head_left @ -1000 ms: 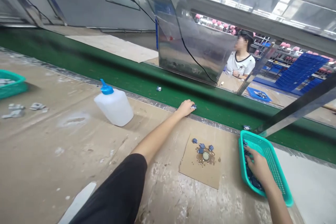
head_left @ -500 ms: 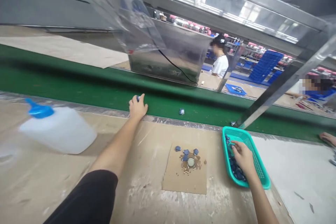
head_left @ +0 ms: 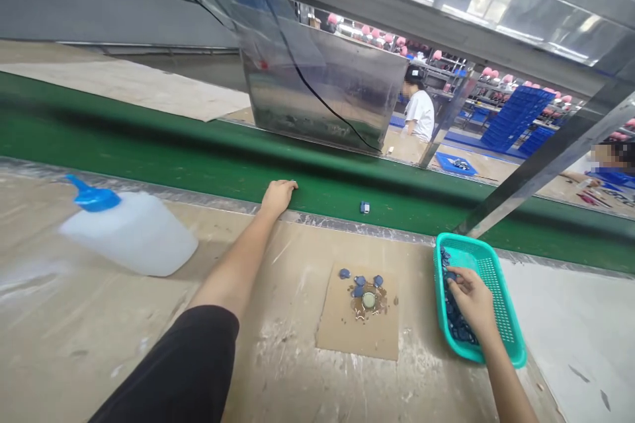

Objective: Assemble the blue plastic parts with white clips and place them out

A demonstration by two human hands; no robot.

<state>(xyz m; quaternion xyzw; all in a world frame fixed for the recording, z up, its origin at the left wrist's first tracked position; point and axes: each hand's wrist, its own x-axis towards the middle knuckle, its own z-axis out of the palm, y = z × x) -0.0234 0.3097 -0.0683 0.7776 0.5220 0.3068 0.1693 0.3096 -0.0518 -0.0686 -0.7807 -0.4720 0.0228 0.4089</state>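
My left hand reaches onto the green conveyor belt, fingers drawn together; a tiny pale bit shows at the tips, too small to name. Further right on the belt lies a small blue-and-white part. Over the teal plastic basket, my right hand pinches a small dark blue piece between thumb and fingers. Many similar dark blue pieces fill the basket's left side. Between my arms, a cardboard square carries several blue pieces around a small round cap amid wet brown stains.
A white plastic bottle with a blue spout lies tilted on the left of the bench. A metal post rises behind the basket. Beyond the belt are a steel panel, a blue tray and people at work.
My left hand's fingers have turned to the right and closed up on the belt; the blue-white bit seen at them is now mostly hidden. My right hand now shows a blue piece in its pinch.
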